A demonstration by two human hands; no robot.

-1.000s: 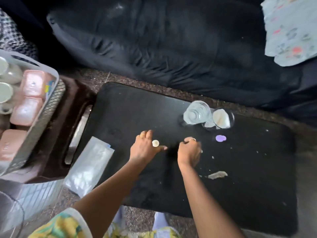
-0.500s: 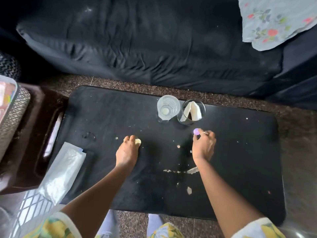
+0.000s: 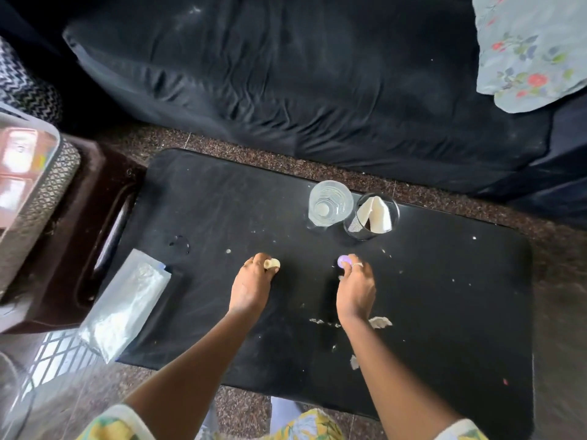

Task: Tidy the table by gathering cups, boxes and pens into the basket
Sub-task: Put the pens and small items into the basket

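Note:
On the black table (image 3: 444,312) my left hand (image 3: 249,287) pinches a small cream cap (image 3: 272,264) at its fingertips. To its right, my right hand (image 3: 355,290) holds a small purple cap (image 3: 344,260) between the fingers. Behind the hands stand a clear plastic cup (image 3: 330,203) and a mesh pen holder (image 3: 371,217) with folded white paper inside. The basket (image 3: 38,185) sits at the far left on a dark brown stool, with pinkish boxes showing in it.
A silvery flat packet (image 3: 127,303) lies over the table's left edge. Crumbs and torn paper bits (image 3: 379,322) are scattered near my right wrist. A dark sofa (image 3: 301,74) runs behind the table, with a floral cloth (image 3: 533,49) at the top right.
My right hand moved right and picked up the purple cap that lay on the table. My left hand kept hold of the cream cap. The view swung right, then back a little.

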